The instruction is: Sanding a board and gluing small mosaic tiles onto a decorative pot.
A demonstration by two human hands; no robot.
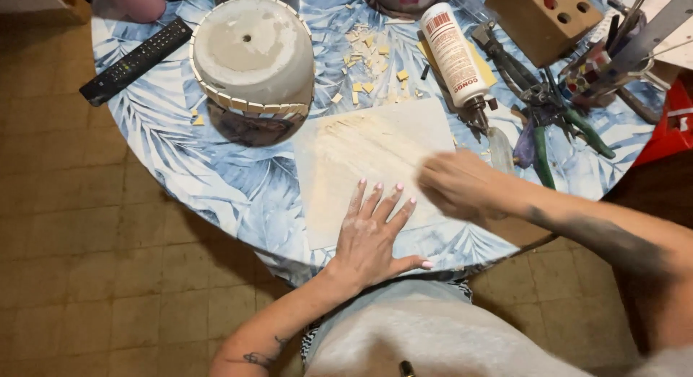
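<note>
The left hand (pixel 372 236) lay flat on the tile (pixel 372 168), fingers (pixel 375 204) spread wide and pointing away from the person, holding nothing, only pressing the near part of the pale square slab. The tile sat on the table (pixel 216 175), under and beyond those fingertips, its far half smeared with a yellowish patch. The right hand (pixel 455 182) was at the tile's right edge, just right of the left fingertips; it was blurred, and whether its fingers were curled round anything could not be told.

Beyond the left fingers, past the tile's far-left corner, stood an upturned pot (pixel 253 56) with a row of small chips round its rim. Loose chips (pixel 372 63) lay scattered straight beyond the tile. Past the right hand lay a glue bottle (pixel 453 56) on its side, nozzle toward the knuckles, and further right, pliers (pixel 556 117) with green handles. A remote (pixel 137 59) lay well left of the pot.
</note>
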